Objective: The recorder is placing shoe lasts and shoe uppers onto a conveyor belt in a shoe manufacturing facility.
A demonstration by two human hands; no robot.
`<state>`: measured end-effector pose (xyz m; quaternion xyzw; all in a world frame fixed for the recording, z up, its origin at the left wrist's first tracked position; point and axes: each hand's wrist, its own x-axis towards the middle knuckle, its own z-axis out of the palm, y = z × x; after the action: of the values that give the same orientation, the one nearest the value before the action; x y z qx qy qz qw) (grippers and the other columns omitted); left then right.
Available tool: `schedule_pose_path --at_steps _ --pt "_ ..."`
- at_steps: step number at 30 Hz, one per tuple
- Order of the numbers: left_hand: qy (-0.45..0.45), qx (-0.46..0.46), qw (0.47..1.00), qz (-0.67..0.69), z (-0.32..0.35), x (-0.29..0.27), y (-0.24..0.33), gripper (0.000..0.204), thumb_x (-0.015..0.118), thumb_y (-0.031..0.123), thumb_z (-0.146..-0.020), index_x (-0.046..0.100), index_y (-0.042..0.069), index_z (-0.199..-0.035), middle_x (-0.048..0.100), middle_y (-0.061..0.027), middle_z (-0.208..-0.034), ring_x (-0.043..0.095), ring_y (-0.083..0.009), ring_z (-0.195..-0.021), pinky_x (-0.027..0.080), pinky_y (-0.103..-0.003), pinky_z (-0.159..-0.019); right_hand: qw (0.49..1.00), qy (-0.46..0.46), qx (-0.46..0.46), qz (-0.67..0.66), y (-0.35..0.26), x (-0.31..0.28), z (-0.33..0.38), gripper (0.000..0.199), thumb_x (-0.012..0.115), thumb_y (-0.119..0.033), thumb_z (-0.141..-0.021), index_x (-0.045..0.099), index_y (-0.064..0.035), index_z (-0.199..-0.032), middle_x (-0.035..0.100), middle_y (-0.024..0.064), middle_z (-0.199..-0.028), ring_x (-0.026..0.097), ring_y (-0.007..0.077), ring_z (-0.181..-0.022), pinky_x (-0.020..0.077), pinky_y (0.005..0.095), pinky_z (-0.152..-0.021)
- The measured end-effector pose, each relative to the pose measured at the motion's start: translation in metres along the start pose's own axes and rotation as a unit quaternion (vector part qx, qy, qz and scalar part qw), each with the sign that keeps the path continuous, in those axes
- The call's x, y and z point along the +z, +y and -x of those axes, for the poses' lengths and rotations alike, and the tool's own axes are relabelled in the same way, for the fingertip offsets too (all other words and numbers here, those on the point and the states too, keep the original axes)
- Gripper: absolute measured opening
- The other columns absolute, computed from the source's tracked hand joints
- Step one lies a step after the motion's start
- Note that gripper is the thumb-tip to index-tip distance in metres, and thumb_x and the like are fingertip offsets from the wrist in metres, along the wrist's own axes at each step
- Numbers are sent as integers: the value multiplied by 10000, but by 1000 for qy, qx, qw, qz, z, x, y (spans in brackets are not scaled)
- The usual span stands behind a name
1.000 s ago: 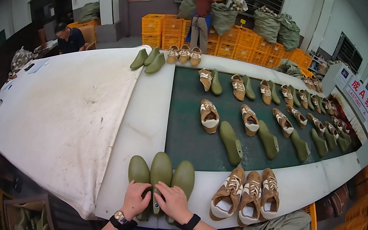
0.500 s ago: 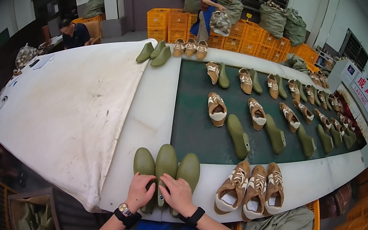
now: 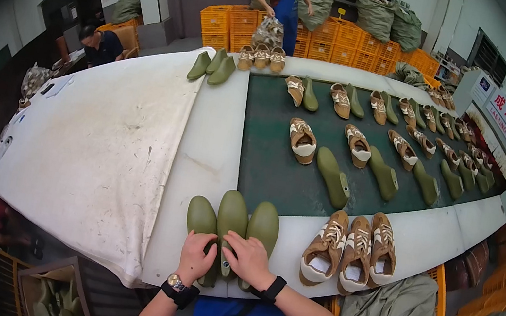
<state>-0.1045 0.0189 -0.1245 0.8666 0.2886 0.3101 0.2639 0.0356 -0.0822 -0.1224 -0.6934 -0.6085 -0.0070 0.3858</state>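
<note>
Three green shoe lasts (image 3: 233, 211) stand side by side on the white near edge of the table, toes pointing away from me. My left hand (image 3: 195, 257) is curled over the left last. My right hand (image 3: 248, 260) lies across the middle and right lasts, fingers bent over them. Part of each last is hidden under my hands. To their right, three brown-and-white laced sneakers (image 3: 356, 250) sit close together. Beyond, a dark green conveyor belt (image 3: 266, 160) carries rows of similar sneakers (image 3: 302, 141) and green lasts (image 3: 332, 177).
A white cloth (image 3: 104, 134) covers the table's left side. More lasts (image 3: 221, 68) and sneakers (image 3: 261, 57) stand at the far edge. Orange crates (image 3: 331, 41) line the back, where a person (image 3: 288, 5) holds a bag. A crate with grey-green cloth (image 3: 400, 314) is at lower right.
My view has shifted slightly, while my hands stay on the lasts. At the back, the standing person has turned toward the table and lowered the bag behind the far sneakers.
</note>
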Motion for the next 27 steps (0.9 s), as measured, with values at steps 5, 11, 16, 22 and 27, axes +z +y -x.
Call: schedule_pose_path --at_steps 5,11,16,22,27 --pt "6 -3 1000 2 1 2 -4 200 626 128 -801 652 63 -989 663 -126 -932 615 -321 -916 379 -524 -986 1000 -1 -1 3 -1 -2 -2 317 634 -243 -841 624 -86 -1116 641 97 -1152 639 281 -865 456 416 -881" --pt "3 -2 1000 6 0 2 -3 197 627 131 -802 650 60 -985 664 -122 -938 614 -316 -932 376 -524 -993 999 -43 -2 -20 4 -5 -2 365 635 -245 -839 599 -72 -1158 623 114 -1179 634 295 -892 451 423 -895" --pt "2 6 1000 6 2 0 -5 208 625 135 -803 645 64 -997 661 -121 -956 609 -315 -951 374 -531 -993 990 -120 -43 -55 10 -45 -4 412 622 -259 -858 569 -36 -1201 600 138 -1199 615 321 -970 440 432 -928" --pt "7 18 1000 24 2 2 -12 217 620 142 -806 639 56 -1004 658 -121 -970 599 -317 -966 369 -541 -993 923 -362 68 -115 0 -187 -61 332 611 -213 -900 609 -21 -1171 674 177 -1018 660 262 -931 520 338 -818" --pt "16 15 999 28 5 -3 -16 223 615 144 -806 636 45 -1004 658 -121 -970 597 -320 -952 367 -552 -985 951 -249 173 -54 0 -277 -168 287 607 -226 -898 650 6 -1062 676 55 -850 634 102 -738 520 254 -691"
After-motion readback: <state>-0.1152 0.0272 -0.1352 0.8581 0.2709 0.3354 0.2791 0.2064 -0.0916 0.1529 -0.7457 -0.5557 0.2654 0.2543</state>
